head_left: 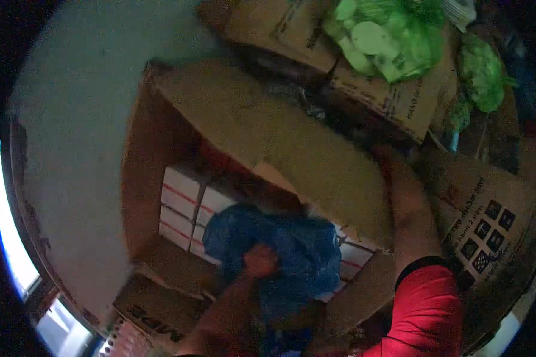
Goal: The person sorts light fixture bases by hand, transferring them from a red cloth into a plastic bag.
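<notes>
My left hand (261,260) is closed in a fist on a crumpled blue plastic bag (307,250). The bag lies over rows of small white boxes with red stripes (178,193) inside a large open cardboard box (268,119). My right hand (386,156) reaches past the raised far flap of that box, in the dark gap beside other cartons. Its fingers are blurred and in shadow, so what it touches cannot be made out. A red sleeve covers the upper part of my right arm.
Printed cartons (369,89) stand beyond the open box, with a green plastic bag of white items (387,38) on top. A second green bag (482,71) sits farther right. Another printed carton (482,226) stands to the right, and a pale wall (77,119) rises at left.
</notes>
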